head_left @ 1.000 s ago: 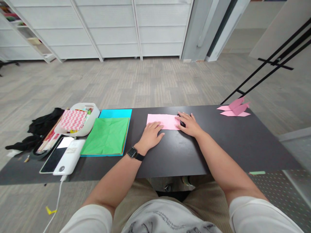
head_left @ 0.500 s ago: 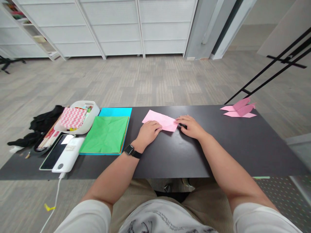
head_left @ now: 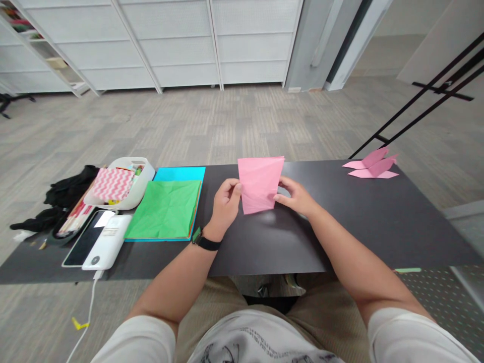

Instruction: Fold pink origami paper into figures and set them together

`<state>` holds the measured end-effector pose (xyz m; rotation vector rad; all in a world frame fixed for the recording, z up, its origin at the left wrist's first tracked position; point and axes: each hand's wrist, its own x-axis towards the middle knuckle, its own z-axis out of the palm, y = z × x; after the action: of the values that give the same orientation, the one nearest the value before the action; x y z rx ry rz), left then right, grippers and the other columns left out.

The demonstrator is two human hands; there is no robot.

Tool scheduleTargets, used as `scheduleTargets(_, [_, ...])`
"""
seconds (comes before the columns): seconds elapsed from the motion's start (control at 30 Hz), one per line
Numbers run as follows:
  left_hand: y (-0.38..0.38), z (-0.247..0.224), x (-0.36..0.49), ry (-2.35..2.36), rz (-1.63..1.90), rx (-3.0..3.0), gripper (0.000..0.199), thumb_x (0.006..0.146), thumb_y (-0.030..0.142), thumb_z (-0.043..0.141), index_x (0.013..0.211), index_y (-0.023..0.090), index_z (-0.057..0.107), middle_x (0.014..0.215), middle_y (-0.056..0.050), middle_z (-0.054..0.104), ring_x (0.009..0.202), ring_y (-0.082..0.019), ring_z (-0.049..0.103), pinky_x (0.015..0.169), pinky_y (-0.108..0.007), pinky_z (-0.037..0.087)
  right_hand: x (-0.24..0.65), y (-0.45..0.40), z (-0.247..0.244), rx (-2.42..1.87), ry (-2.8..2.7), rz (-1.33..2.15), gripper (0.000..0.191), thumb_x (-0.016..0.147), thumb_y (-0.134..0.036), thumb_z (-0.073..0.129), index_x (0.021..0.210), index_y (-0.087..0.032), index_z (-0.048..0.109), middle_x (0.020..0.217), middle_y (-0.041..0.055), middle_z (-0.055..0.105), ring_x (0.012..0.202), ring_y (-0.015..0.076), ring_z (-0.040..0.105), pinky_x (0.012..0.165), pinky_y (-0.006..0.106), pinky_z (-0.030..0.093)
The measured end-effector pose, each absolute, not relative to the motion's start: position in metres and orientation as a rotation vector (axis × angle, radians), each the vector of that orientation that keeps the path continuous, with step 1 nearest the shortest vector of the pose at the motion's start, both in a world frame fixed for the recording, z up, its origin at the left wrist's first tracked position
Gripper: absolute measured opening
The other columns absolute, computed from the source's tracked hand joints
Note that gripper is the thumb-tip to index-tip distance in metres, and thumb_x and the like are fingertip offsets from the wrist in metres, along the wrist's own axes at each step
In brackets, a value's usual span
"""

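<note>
A creased sheet of pink paper [head_left: 260, 185] stands raised above the dark table, its broad face toward me. My left hand [head_left: 227, 200] pinches its left edge between thumb and fingers. On the opposite edge, my right hand [head_left: 295, 195] holds the paper with the thumb in front and the fingertips partly hidden behind it. Two folded pink paper pieces [head_left: 374, 165] with raised wings rest at the far right of the table.
Left of my hands lies a stack of green paper [head_left: 164, 209] over blue sheets [head_left: 179, 174]. Beyond it are a white basket [head_left: 141, 194], a tablet [head_left: 79, 249], a white power bank [head_left: 108, 244] with a cable, and black cloth [head_left: 71, 186]. A black stand [head_left: 401, 116] rises behind the table's right end.
The pink paper was lying slanted and low on the table under both hands. Now it is lifted upright and turned, with a hand at each side edge.
</note>
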<state>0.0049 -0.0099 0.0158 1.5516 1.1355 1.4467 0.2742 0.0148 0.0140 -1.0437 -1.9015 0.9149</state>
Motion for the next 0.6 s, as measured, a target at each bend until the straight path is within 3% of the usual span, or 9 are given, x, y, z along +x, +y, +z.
scheduleTargets(0.1, [-0.011, 0.012, 0.009, 1.067, 1.408, 1.353, 0.035, 0.103, 0.058, 0.064, 0.100, 0.023, 0.066, 0.088, 0.000, 0.061, 0.075, -0.014, 0.057, 0.067, -0.024, 0.052, 0.259, 0.008, 0.018, -1.061, -1.724, 0.994, 0.049, 0.090, -0.069, 0.074, 0.109, -0.024, 0.076, 0.106, 0.0065, 0.079, 0.100, 0.0267, 0.072, 0.095, 0.043, 0.058])
scheduleTargets(0.23, [-0.010, 0.009, 0.014, 0.993, 1.321, 1.237, 0.038, 0.101, 0.061, 0.067, 0.100, 0.023, 0.064, 0.092, 0.000, 0.064, 0.079, -0.014, 0.060, 0.068, -0.022, 0.054, 0.252, 0.005, 0.018, -1.145, -1.585, 1.000, 0.048, 0.086, -0.071, 0.077, 0.079, -0.024, 0.068, 0.073, -0.0003, 0.062, 0.069, 0.0178, 0.056, 0.067, 0.032, 0.048])
scheduleTargets(0.37, [-0.006, 0.005, 0.017, 0.972, 1.264, 1.262, 0.039, 0.087, 0.050, 0.086, 0.099, 0.021, 0.062, 0.090, 0.000, 0.067, 0.080, -0.013, 0.063, 0.073, -0.023, 0.055, 0.253, 0.007, 0.016, -1.194, -1.558, 1.012, 0.050, 0.084, -0.069, 0.078, 0.073, -0.024, 0.062, 0.068, -0.0022, 0.055, 0.064, 0.0155, 0.048, 0.061, 0.030, 0.039])
scheduleTargets(0.6, [-0.004, -0.007, 0.017, 1.043, 1.169, 1.121, 0.044, 0.077, 0.049, 0.090, 0.096, 0.020, 0.061, 0.081, 0.003, 0.062, 0.068, -0.011, 0.061, 0.057, -0.021, 0.052, 0.259, 0.011, 0.005, -1.269, -1.590, 1.051, 0.046, 0.084, -0.068, 0.079, 0.076, -0.023, 0.069, 0.067, -0.0024, 0.059, 0.063, 0.0151, 0.049, 0.060, 0.029, 0.039])
